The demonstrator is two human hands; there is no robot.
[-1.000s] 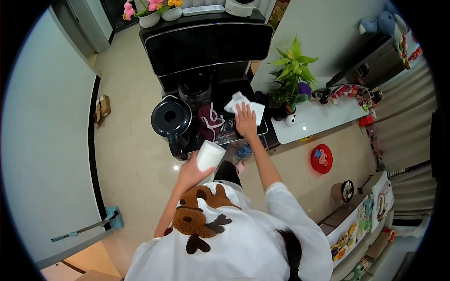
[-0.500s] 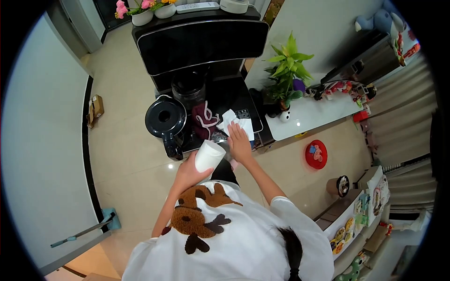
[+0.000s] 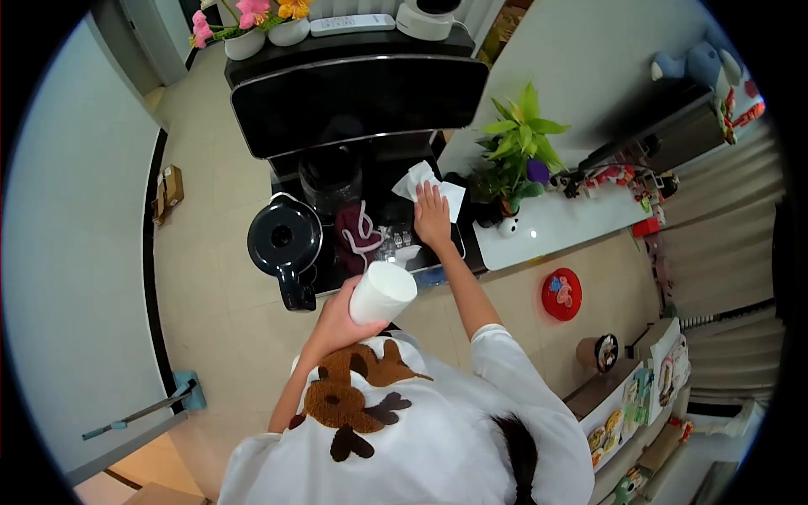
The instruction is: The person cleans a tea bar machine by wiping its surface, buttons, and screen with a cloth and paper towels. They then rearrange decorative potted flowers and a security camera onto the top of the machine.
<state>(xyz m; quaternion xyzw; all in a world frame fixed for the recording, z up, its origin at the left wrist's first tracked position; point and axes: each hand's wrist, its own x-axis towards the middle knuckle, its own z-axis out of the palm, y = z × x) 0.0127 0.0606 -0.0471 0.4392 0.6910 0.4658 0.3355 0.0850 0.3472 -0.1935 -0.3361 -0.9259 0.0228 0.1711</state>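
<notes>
A white paper roll (image 3: 384,290) is in my left hand (image 3: 340,318), whose fingers are wrapped round it in front of my shirt. My right hand (image 3: 432,217) lies flat with fingers stretched out, pressing a crumpled white tissue (image 3: 414,183) onto the black countertop (image 3: 383,177). Left of that hand are a dark red cloth pouch (image 3: 349,231) with pale cords and some clear plastic packets (image 3: 397,241). A black kettle (image 3: 284,240) with its handle towards me stands at the left, beside a dark glass jar (image 3: 330,181).
A raised black panel (image 3: 358,97) stands behind the countertop, with flower pots (image 3: 245,44) and a white remote (image 3: 352,24) above it. To the right are a green plant (image 3: 523,135) and a low white cabinet (image 3: 555,227). A red basin (image 3: 561,295) sits on the floor.
My right hand and the tissue have moved forward and slightly right across the countertop, uncovering more of the plastic packets. My left hand still holds the roll, shifted slightly right.
</notes>
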